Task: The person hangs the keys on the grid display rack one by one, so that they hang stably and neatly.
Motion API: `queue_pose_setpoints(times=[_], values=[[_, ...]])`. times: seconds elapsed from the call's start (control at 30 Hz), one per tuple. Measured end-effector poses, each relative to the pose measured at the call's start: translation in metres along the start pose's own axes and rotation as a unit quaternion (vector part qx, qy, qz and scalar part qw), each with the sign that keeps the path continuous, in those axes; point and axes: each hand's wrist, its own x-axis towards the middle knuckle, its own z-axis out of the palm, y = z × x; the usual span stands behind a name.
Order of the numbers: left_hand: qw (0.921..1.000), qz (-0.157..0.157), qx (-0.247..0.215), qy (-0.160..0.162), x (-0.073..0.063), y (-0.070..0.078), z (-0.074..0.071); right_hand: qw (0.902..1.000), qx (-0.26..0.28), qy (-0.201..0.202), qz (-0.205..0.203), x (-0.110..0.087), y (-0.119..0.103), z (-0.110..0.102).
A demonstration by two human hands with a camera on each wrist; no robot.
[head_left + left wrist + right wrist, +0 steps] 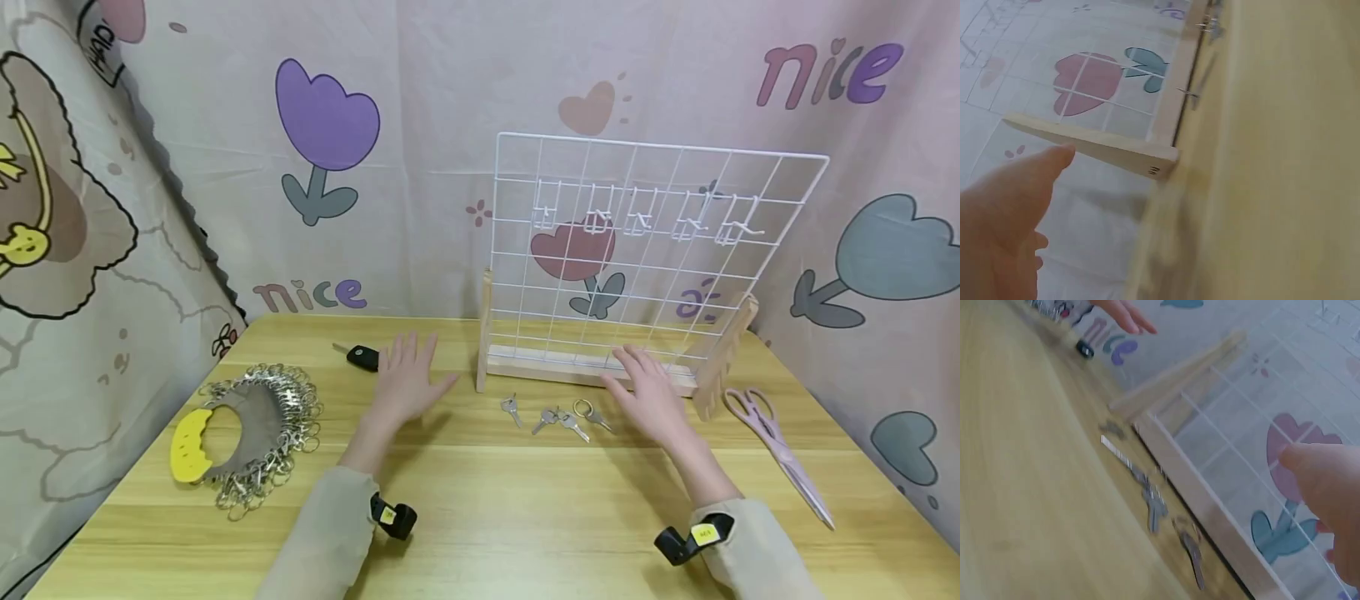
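My left hand [405,379] is held over the table with its fingers spread, overlapping the end of a black car key [363,357] in the head view. The right hand [651,396], fingers extended, hovers before the white wire grid rack [637,287]. Nothing is held in either hand. Several small silver keys lie in front of the rack's wooden base: one key [512,408] at the left, a pair in the middle, and a key with a ring [596,417] near the right fingertips. White hooks [637,223] hang in a row across the grid.
On the left lies a grey ring-shaped holder [258,417] with a yellow section [190,446] and many metal loops around its edge. Pink scissors [780,454] lie at the right beside the rack's wooden foot [726,358]. A patterned curtain [435,242] hangs behind the table [480,517].
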Motion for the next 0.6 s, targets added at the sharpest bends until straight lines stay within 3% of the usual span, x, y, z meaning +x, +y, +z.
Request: queue_pose_setpoints(times=[0.1, 0.2, 0.27, 0.43, 0.53, 0.6], values=[[0.9984, 0.003, -0.055, 0.008, 0.011, 0.003, -0.003, 0.9958, 0.091, 0.005, 0.010, 0.005, -0.010, 0.002], [0.9915, 0.003, -0.129, 0.014, 0.023, 0.011, -0.007, 0.9814, 0.190, 0.000, 0.029, 0.012, -0.021, 0.007], [0.9823, 0.004, -0.187, 0.012, 0.030, 0.018, -0.011, 0.9693, 0.242, -0.011, 0.039, 0.016, -0.028, 0.011], [0.9549, 0.001, -0.297, -0.001, 0.040, 0.036, -0.018, 0.9454, 0.319, -0.059, 0.035, 0.024, -0.040, 0.024], [0.9471, 0.004, -0.321, 0.000, 0.045, 0.045, -0.020, 0.9297, 0.354, -0.096, 0.033, 0.028, -0.043, 0.032], [0.9461, 0.010, -0.324, 0.004, 0.049, 0.050, -0.021, 0.9239, 0.364, -0.114, 0.035, 0.031, -0.044, 0.036]])
